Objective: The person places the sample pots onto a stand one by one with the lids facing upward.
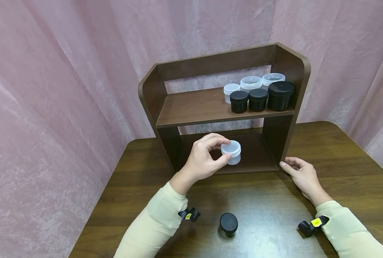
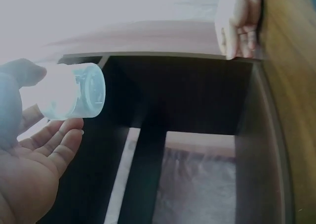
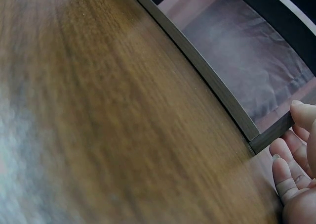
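My left hand [image 1: 204, 157] pinches a small translucent plastic jar [image 1: 232, 157] by its lid, thumb on the near side and fingers on the far side. The jar is upright in front of the lower compartment of a brown wooden shelf [image 1: 191, 123]; whether its base touches the board I cannot tell. In the left wrist view the same jar [image 2: 91, 91] shows between thumb and fingers. At the shelf's lower right corner, my right hand [image 1: 302, 177] grips the side panel [image 3: 271, 135], with the thumb on its front edge and fingers on the outer side.
Grouped at the right of the upper board are three translucent jars [image 1: 251, 82], two small black jars [image 1: 257, 100] and a larger black jar [image 1: 280, 96]. One more small black-lidded jar [image 1: 228, 223] stands on the wooden table [image 1: 130, 179] nearby. A pink curtain [image 1: 82, 89] hangs behind.
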Motion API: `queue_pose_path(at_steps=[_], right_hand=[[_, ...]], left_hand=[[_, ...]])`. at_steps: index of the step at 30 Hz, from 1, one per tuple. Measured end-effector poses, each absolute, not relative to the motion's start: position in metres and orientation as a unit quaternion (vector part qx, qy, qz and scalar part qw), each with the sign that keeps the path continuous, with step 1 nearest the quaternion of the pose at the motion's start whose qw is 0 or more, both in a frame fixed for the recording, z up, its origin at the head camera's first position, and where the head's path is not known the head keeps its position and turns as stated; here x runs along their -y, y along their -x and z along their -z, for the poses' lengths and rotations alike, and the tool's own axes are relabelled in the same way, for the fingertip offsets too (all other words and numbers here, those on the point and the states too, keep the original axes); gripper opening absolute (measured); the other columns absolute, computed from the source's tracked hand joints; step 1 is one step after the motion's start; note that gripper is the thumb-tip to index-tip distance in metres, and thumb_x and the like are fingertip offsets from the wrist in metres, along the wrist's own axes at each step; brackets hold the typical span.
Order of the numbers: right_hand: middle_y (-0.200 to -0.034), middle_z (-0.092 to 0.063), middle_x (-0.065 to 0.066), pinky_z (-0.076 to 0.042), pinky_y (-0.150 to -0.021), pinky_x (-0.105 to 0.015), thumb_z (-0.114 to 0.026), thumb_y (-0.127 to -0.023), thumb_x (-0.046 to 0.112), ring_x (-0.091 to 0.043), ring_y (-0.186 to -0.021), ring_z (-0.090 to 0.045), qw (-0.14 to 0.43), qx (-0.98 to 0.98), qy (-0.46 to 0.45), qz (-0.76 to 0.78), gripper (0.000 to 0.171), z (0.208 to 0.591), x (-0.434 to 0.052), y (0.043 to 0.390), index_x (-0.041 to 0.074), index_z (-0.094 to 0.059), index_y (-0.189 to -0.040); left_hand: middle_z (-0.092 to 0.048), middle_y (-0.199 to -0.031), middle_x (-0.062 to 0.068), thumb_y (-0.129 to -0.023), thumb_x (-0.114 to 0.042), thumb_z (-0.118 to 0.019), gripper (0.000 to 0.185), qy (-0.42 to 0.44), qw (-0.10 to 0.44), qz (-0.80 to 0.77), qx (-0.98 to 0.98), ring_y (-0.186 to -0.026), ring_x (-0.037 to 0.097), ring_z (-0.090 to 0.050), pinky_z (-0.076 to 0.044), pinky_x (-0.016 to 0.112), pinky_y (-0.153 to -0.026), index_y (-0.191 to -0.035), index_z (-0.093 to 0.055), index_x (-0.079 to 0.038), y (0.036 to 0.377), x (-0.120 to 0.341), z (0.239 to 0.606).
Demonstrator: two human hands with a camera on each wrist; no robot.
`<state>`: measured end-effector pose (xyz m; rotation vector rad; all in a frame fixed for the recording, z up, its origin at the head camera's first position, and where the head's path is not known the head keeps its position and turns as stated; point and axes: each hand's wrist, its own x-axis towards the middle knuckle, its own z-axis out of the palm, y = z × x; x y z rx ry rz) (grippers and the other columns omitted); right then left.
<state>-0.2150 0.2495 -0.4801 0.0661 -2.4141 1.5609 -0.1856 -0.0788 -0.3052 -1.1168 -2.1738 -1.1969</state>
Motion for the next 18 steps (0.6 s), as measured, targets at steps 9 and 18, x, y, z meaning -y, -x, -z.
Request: queue_pose_path(at_steps=[9,18], right_hand=[[-0.096,-0.060,0.014,-0.044,-0.069,-0.009,-0.064,-0.093,0.035,0.009,-0.085,-0.053,0.134,0.835,-0.026,-0.533,0.045,0.481,-0.250,0.214,-0.002,-0.062,-0.119],[-0.097,-0.061,0.011,-0.044,-0.070,-0.008,-0.064,-0.093,0.034,0.008,-0.085,-0.053,0.135,0.832,-0.028,-0.537,0.044,0.479,-0.249,0.214,-0.003,-0.061,-0.119]], left_hand=[[-0.066,-0.103,0.007,-0.082,-0.012,-0.072,0.023,0.402,0.264,0.425,0.767,-0.089,0.013,-0.060,-0.055,0.029,-0.076,-0.102,-0.069,-0.001,0.192,0.085,0.278],[-0.064,-0.105,0.015,-0.081,-0.002,-0.071,0.025,0.380,0.281,0.475,0.742,-0.082,0.021,-0.060,-0.055,0.037,-0.075,-0.105,-0.068,0.005,0.209,0.090,0.242]])
